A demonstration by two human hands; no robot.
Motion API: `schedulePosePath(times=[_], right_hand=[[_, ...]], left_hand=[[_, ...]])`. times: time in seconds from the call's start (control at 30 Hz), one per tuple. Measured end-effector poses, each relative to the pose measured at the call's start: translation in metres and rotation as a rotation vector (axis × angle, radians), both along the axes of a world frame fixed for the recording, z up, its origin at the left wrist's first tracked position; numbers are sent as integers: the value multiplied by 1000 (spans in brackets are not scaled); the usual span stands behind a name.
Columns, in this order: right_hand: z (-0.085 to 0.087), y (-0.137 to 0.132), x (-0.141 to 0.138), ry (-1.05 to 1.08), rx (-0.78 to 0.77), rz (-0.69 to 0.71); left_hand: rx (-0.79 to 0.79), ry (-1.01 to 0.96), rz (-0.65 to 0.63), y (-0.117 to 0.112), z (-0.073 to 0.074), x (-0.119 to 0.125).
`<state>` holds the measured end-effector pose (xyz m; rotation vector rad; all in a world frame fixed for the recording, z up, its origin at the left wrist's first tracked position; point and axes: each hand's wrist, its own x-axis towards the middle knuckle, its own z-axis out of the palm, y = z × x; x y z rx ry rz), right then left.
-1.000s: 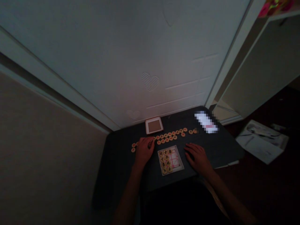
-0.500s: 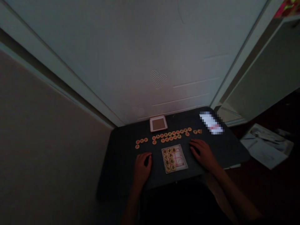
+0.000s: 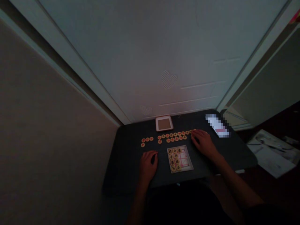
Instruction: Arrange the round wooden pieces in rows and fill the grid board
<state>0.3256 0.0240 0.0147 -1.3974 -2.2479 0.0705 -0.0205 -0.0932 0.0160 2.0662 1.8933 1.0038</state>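
Note:
A small square game board (image 3: 180, 159) lies on the dark table (image 3: 126, 162), its left half filled with round wooden pieces. Beyond it runs a double row of round pieces (image 3: 173, 137), with a few more pieces (image 3: 146, 140) apart at the left. My left hand (image 3: 148, 164) rests on the table just left of the board, fingers loosely curled, nothing visible in it. My right hand (image 3: 204, 144) lies palm down at the right end of the row, its fingertips over the last pieces. Too dim to see whether a piece is pinched.
A square white-rimmed box lid (image 3: 164, 123) sits at the table's far edge against the pale door (image 3: 168, 78). A blurred white item (image 3: 217, 125) lies at the far right corner. Papers (image 3: 269, 150) lie on the floor to the right. A wall stands to the left.
My left hand drew back from the row of pieces and settled beside the board. My right hand slid forward from beside the board onto the row's right end. The view shifted left.

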Motion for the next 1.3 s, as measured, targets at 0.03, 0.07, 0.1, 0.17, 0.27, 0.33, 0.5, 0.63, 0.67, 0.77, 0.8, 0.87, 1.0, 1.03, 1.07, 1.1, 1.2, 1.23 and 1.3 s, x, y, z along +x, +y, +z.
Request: schedulePosePath(times=[0.03, 0.07, 0.1, 0.17, 0.27, 0.33, 0.5, 0.63, 0.67, 0.77, 0.8, 0.87, 1.0, 1.03, 1.07, 1.1, 1.2, 1.23, 1.3], right_hand=[[1, 5, -1, -30, -13, -3], [2, 10, -1, -60, -27, -5], [3, 14, -1, -87, -39, -6], [5, 22, -2, -131, -59, 5], [9, 35, -2, -165, -93, 25], [13, 45, -2, -182, -131, 40], [24, 80, -2, -201, -237, 24], [26, 105, 2, -182, -252, 29], [26, 110, 3, -175, -254, 31], [26, 117, 5, -151, -254, 34], [26, 119, 5, -141, -252, 36], [28, 121, 4, -115, -244, 38], [33, 120, 1, -49, -223, 39], [35, 118, 1, -31, -218, 39], [36, 116, 0, -14, -214, 38], [38, 111, -1, -2, -210, 39], [43, 89, -5, 64, -203, 62], [45, 78, -6, 126, -203, 84], [49, 53, -9, 227, -230, 130]], left_hand=[[1, -1, 1, 0, 0, 0], [3, -4, 5, 0, 0, 1], [6, -8, 9, 0, 0, 1], [7, -15, 14, 0, -1, 1], [2, -20, 11, -1, -2, 0], [-4, -23, 8, -1, -2, 0], [-10, -31, 13, -1, 0, 0], [1, -36, 12, -1, 1, 0], [1, -37, 7, -1, 1, 0], [-5, -30, 6, -1, 0, 0], [-5, -27, 8, -1, 0, 0], [4, -25, 15, 0, 0, -1], [26, -21, 16, 0, -1, -1], [26, -19, 15, 1, -2, -1], [22, -17, 14, 1, -2, -2], [17, -19, 15, 1, -2, -2], [8, -31, 16, 1, -3, -2], [9, -34, 16, 1, -3, -2], [13, -36, 12, 1, -3, -3]])
